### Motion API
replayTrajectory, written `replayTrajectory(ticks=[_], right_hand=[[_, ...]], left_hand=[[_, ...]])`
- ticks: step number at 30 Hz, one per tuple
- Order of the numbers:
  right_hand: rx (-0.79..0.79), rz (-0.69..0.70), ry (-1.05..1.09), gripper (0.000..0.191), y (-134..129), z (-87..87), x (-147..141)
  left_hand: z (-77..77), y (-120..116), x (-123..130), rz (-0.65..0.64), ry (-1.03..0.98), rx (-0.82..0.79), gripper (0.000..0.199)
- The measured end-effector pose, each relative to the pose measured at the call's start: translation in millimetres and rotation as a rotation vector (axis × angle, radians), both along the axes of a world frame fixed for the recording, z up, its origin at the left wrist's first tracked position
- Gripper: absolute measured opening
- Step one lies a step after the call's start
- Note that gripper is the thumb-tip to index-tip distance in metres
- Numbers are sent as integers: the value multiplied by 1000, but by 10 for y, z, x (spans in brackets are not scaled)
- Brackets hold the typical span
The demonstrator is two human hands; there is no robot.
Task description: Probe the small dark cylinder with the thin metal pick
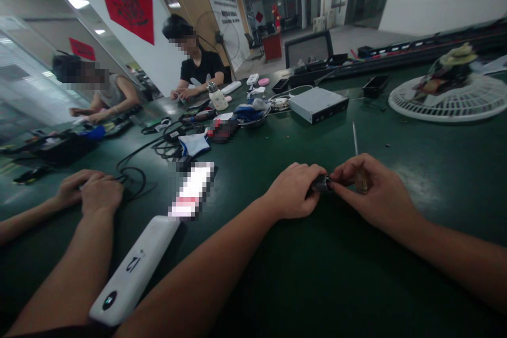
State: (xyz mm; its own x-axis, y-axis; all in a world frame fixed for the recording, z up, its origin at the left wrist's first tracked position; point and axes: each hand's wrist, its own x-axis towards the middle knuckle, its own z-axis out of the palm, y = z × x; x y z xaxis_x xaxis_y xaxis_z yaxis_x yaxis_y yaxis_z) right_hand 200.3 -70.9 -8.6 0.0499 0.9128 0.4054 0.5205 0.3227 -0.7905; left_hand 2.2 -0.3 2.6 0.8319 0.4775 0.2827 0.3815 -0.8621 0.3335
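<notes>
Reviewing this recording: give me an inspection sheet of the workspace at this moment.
surface: dark green bench top.
job's things: small dark metal cylinder between the hands; screwdriver with amber handle at the right hand, its thin shaft pointing away.
clutter: white power bank, silver metal box, steel bowl holding cloth, white fan guard.
grippers: left hand grips the cylinder; right hand pinches its other end.
cables: black cable under a co-worker's hands; white cable behind the box.
surroundings: person in black T-shirt, person in grey top, red banner.
</notes>
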Motion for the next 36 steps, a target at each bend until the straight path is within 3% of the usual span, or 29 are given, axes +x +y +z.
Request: replayTrajectory(ticks=[7,13,20,25,29,33,36], right_hand=[[-20,44,-9,25,16,-8,14],[-92,-14,-96,26,37,27,-4],[-130,51,-114,28,42,53,-23],[-109,84,13,20,40,26,-5],[2,163,216,26,-2,1,35],[158,294,219,34,-82,26,68],[190,359,224,37,-125,50,74]], left_hand=[[10,-4,-2,-5,14,-9,26],[-20,6,-6,-21,6,51,26],[-13,-1,-2,-36,6,71,27],[-13,-6,3,100,-17,44,24],[-43,11,1,247,-36,26,19],[-67,29,-3,364,-76,-4,19],[-76,31,-1,407,-91,6,20]])
